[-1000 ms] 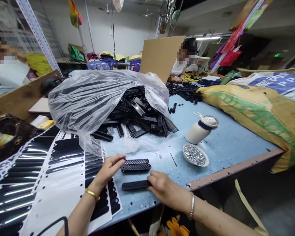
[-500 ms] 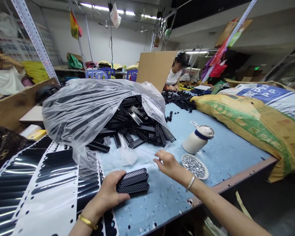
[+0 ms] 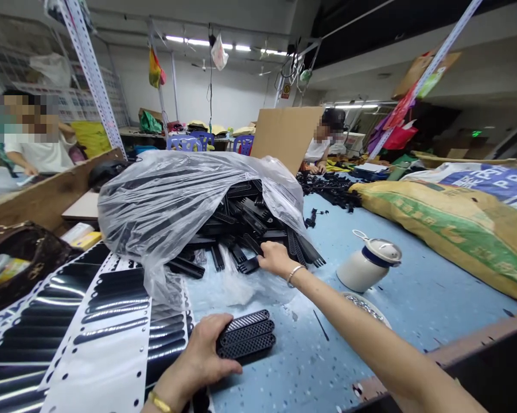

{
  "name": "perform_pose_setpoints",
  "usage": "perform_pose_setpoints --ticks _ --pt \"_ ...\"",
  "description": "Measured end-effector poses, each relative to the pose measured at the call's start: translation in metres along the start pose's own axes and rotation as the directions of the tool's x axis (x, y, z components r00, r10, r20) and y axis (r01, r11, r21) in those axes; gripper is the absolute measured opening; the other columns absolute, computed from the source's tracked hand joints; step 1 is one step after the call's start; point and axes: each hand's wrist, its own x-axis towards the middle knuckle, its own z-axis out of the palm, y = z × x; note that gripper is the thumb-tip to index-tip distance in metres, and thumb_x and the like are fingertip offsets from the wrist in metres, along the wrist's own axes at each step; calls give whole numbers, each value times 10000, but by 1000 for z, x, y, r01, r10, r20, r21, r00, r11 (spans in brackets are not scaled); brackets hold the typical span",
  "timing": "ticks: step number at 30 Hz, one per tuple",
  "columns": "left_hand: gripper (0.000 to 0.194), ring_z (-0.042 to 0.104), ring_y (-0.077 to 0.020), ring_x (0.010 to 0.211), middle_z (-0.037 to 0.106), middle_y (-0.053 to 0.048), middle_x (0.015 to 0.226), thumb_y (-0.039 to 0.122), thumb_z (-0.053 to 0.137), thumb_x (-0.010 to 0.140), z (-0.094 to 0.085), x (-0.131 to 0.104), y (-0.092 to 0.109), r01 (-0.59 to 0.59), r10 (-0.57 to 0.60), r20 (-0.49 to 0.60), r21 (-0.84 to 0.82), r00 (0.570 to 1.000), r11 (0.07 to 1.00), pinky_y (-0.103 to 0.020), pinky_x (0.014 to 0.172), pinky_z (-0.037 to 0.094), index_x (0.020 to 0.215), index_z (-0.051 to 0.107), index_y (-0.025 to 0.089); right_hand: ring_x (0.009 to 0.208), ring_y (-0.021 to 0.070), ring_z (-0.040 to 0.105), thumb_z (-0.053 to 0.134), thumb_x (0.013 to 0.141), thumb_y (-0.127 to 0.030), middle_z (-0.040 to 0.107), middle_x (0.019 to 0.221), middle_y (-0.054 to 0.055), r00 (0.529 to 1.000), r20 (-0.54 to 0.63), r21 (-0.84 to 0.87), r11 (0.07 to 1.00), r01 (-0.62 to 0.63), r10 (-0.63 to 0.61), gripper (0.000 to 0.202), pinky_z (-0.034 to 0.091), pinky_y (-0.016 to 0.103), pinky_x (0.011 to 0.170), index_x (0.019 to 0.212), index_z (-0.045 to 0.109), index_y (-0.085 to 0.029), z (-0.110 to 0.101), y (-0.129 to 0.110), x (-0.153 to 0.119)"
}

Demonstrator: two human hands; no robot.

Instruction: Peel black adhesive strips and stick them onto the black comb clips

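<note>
Several black textured pieces (image 3: 247, 337) lie side by side on the blue table, and my left hand (image 3: 206, 351) grips them at their left end between thumb and fingers. Farther forward, my right hand (image 3: 276, 259) reaches to the front edge of a pile of black comb-like parts (image 3: 249, 215), its fingers closed on the end of one black part. The pile spills out of a clear plastic bag (image 3: 163, 201). Under my right forearm, a white dish (image 3: 372, 307) of small shiny pieces is partly hidden.
A white jar (image 3: 364, 267) with a loop stands right of my right forearm. Printed sheets with black strips (image 3: 112, 321) cover the left side. Yellow sacks (image 3: 447, 223) lie at the right. A cardboard panel (image 3: 286, 137) stands behind the bag. Two people sit farther back.
My right hand has moved forward from above the table to the pile and closed on a part. My left hand still holds the black pieces. The camera view has shifted slightly.
</note>
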Motion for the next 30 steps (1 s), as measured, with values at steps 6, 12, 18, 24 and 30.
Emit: perform_pose_setpoints --ticks 6,12,18,24,30 --pt "838 591 -326 1230 660 -125 1305 150 866 485 -14 0 3 13 -6 80 -79 997 997 -470 1089 421 1288 628 188 731 204 626 722 802 -377 657 767 40 997 -65 131 990 49 -41 235 449 277 649 752 602 -181 9 21 -101" --pt "710 631 -312 1173 699 -140 1233 111 827 536 -16 -1 8 36 -33 64 -56 997 998 -428 1052 458 1228 670 140 697 230 648 708 771 -312 701 851 94 978 -206 354 931 92 -19 310 487 324 646 1014 634 -134 53 54 -212" --pt "736 641 -333 1155 707 -143 1220 206 865 518 -15 -2 2 17 -16 24 -42 1000 999 -469 1052 463 1223 670 129 695 234 632 706 752 -316 681 811 81 990 7 394 910 -130 139 336 473 328 646 1034 680 -134 58 53 -229" --pt "572 700 -331 1049 755 -125 1110 340 817 623 -22 -3 7 -21 19 -90 -22 996 1000 -468 953 548 1147 712 136 576 191 556 780 608 -264 590 630 16 987 -11 408 902 -142 160 246 370 272 523 663 552 -189 53 41 -214" --pt "337 743 -282 855 782 -122 955 307 732 722 -30 -11 23 -211 226 -286 84 931 974 -415 814 604 1008 739 130 638 202 593 702 648 -209 604 700 16 978 -166 454 890 -39 128 228 468 303 599 726 488 -213 59 39 -225"
